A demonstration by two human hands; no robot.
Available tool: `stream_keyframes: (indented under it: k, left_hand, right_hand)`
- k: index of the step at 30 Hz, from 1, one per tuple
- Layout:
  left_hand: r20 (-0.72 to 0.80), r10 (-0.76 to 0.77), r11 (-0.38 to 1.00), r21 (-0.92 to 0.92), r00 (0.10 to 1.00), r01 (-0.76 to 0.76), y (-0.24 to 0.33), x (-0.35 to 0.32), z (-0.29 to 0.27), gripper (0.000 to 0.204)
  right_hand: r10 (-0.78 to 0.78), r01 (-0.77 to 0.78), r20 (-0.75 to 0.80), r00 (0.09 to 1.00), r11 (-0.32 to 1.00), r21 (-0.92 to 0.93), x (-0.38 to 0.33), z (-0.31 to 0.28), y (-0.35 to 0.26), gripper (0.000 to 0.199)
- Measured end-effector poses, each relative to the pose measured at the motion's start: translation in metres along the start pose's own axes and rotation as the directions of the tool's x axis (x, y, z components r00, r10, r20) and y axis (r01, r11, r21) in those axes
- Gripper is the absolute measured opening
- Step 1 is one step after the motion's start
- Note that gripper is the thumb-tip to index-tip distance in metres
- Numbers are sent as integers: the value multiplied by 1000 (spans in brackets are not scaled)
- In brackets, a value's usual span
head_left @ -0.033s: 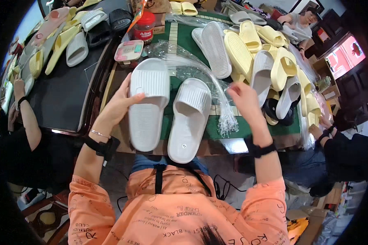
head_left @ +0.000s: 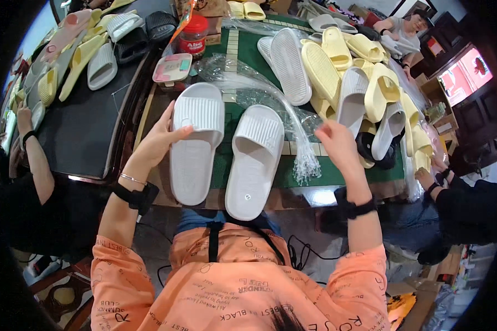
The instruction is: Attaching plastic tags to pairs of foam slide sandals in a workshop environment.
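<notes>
A: Holding steady, the left hand (head_left: 159,142) has its thumb over the strap edge of one white slide (head_left: 195,144) and its fingers behind the side, so the slide lies flat on the table edge with its toe pointing away.

B: And its partner?

A: A second slide (head_left: 255,161) lies just beside it, parallel, heel hanging over the table's near edge. Both are moulded foam with ribbed straps and smooth footbeds.

B: What is the right hand doing?

A: The right hand (head_left: 339,144) pinches a bundle of clear plastic ties (head_left: 292,124), thin and glossy, fanning down to a frayed end near the second slide.

B: Around them?

A: A green mat (head_left: 342,172) covers the table. Behind is a heap of yellow and white slides (head_left: 359,77), some sole-up showing grooved treads, and a red jar (head_left: 194,34).
</notes>
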State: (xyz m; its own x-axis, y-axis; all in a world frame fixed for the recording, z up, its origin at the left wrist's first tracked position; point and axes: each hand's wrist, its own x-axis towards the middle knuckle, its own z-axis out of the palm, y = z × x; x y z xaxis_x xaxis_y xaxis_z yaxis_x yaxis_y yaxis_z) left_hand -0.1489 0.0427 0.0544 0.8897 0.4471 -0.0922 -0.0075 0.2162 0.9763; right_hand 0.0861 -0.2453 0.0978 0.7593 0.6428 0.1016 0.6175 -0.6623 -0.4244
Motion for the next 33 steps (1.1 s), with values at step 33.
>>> stream_keyframes:
  k: [33]
  left_hand:
    - [297, 449, 807, 272, 843, -525, -25, -37, 191, 22]
  right_hand:
    - [-309, 379, -315, 898, 905, 192, -99, 7, -41, 13]
